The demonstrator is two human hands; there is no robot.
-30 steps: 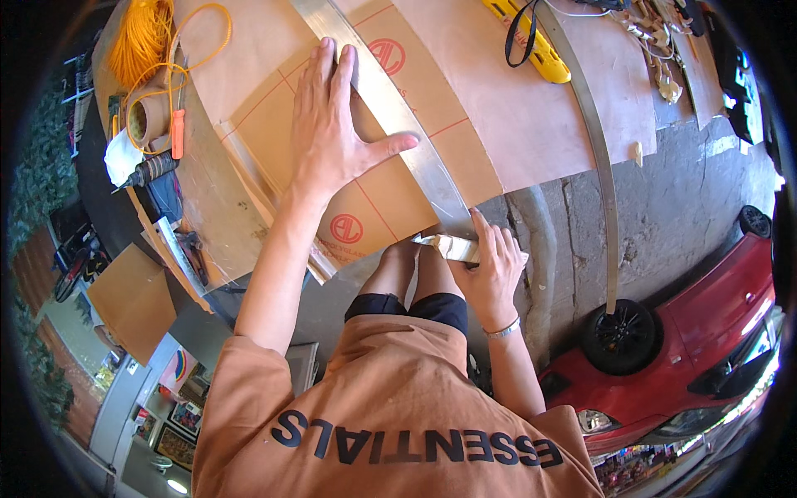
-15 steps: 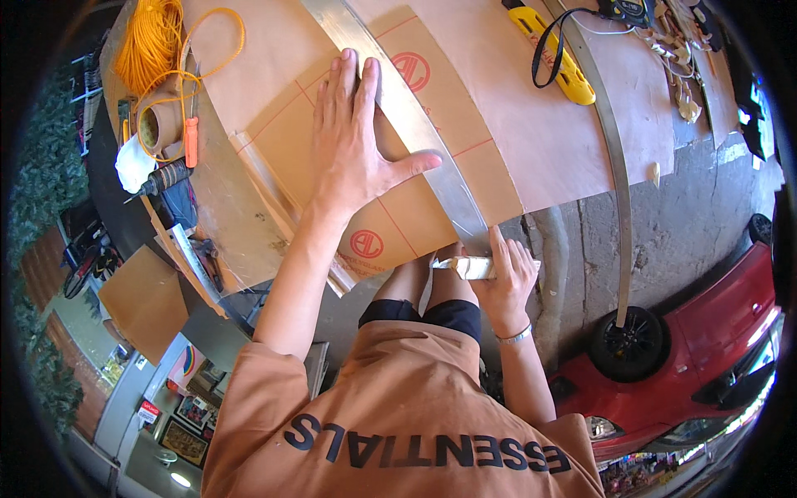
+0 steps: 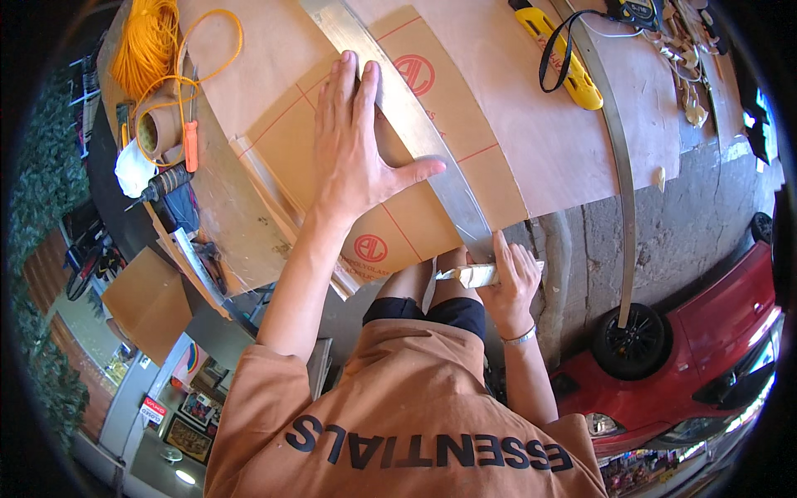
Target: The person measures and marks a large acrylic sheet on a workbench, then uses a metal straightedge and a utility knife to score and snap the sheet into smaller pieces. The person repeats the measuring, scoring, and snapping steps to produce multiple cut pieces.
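Observation:
My left hand [image 3: 344,153] lies flat, fingers and thumb spread, on a brown paper-covered sheet [image 3: 480,170] with red printing. Its fingertips and thumb press on a long metal straightedge [image 3: 419,124] that runs slantwise across the sheet. At the sheet's near edge, my right hand [image 3: 516,286] is closed round a whitish, wrapped hand tool [image 3: 477,275] with its narrow end to the left. The index finger reaches forward to the straightedge's near end. What kind of tool it is, I cannot make out.
A yellow utility knife [image 3: 584,85], a tape measure [image 3: 635,12] and another metal strip [image 3: 621,158] are at the right. On the left are orange cord [image 3: 143,51], a cardboard-cored roll [image 3: 158,131] and an orange-handled screwdriver [image 3: 192,148]. A red car [image 3: 706,319] stands beyond the table.
The whole view has shifted slightly. Both hands, the straightedge and the wrapped tool keep nearly the same places relative to the sheet.

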